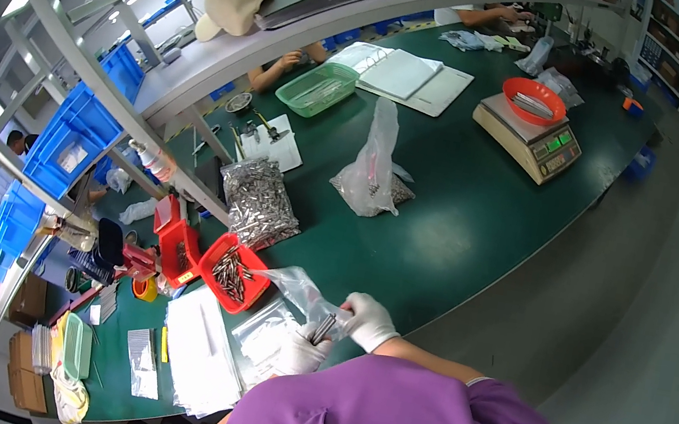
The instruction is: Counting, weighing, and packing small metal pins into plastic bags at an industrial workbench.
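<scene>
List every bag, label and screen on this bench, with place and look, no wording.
Small clear plastic bag: held open at gloved hands.
Large clear bag of metal parts: bench middle.
Knotted clear bag: upright, farther back.
Beige weighing scale: far right, green display.

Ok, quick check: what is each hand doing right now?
Left hand: closed on a bundle of metal pins.
Right hand: gripping the clear plastic bag at its mouth, by the pins.

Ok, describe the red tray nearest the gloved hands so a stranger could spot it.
On the long green table, look just ahead of the gloved left hand. The red tray there holds loose metal pins; unlike the red bin beside it, it is shallow and rounded.
</scene>
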### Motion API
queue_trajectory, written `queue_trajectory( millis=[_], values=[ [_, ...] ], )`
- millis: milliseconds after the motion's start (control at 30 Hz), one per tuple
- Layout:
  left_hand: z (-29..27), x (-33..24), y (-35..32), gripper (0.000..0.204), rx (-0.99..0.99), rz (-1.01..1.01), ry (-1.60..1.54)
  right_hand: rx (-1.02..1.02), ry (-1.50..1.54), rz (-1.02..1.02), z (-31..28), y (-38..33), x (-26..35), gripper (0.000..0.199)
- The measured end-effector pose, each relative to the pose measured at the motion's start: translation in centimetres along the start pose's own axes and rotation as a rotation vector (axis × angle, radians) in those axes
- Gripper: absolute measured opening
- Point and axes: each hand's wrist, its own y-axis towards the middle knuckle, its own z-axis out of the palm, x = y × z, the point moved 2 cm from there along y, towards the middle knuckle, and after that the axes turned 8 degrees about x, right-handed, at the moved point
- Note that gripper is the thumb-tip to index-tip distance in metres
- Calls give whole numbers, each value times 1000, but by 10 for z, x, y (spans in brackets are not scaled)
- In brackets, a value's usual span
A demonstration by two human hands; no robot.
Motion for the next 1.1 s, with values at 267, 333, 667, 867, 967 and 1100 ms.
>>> queue_trajectory(
  millis=[267,333,667,867,967,1100],
  values=[
    [-13,-4,13,26,46,-25,94,58,146,-203,26,11,3,30],
    [-13,-8,19,36,51,-186,34,-65,236,-254,24,17,6,28],
    [0,36,2,38,-156,-290,-270,119,988,122,41,15,-4,41],
    [12,63,8,39,-272,-390,-483,261,865,20,55,3,2,38],
    [13,82,10,31,-405,-370,-489,190,791,27,49,8,4,43],
    [-2,77,0,26,-483,-389,-240,7,409,-166,27,21,1,59]
  ],
)
